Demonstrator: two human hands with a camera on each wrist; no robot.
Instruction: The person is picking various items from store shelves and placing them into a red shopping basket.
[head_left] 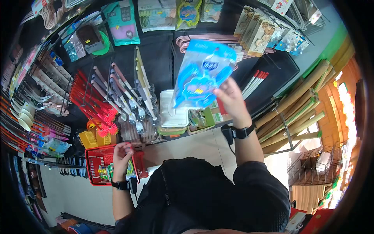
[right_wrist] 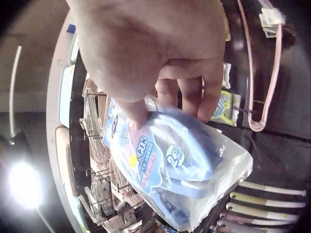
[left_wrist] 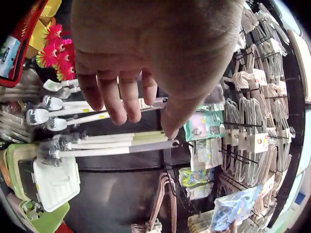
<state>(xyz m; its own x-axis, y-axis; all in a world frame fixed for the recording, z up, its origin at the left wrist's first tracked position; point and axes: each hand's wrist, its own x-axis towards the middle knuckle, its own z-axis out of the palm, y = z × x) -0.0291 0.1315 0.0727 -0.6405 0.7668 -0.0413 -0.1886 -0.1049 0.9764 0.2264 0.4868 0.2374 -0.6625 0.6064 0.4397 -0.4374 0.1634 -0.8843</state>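
Observation:
My right hand [head_left: 233, 99] holds up a clear plastic packet [head_left: 194, 84] with curved blue plastic pieces and a blue header. In the right wrist view, the thumb lies across the front of the packet [right_wrist: 170, 160] and the fingers are behind its upper edge; the label reads "PIN". My left hand [head_left: 121, 156] is raised in front of the red shopping basket [head_left: 92, 180], with loosely bent fingers and nothing in them. In the left wrist view, the fingers of the left hand [left_wrist: 141, 63] overlap hanging long-handled brushes [left_wrist: 77, 114].
Black display panels carry hanging packets [head_left: 122, 23], pink hangers [head_left: 208, 41] and red brushes [head_left: 107, 121]. Below them stand a white lidded box [head_left: 173, 111] and a green tray [head_left: 208, 117]. Rolled mats [head_left: 300, 109] lean in a rack at right. Tiled floor [head_left: 163, 152] lies below.

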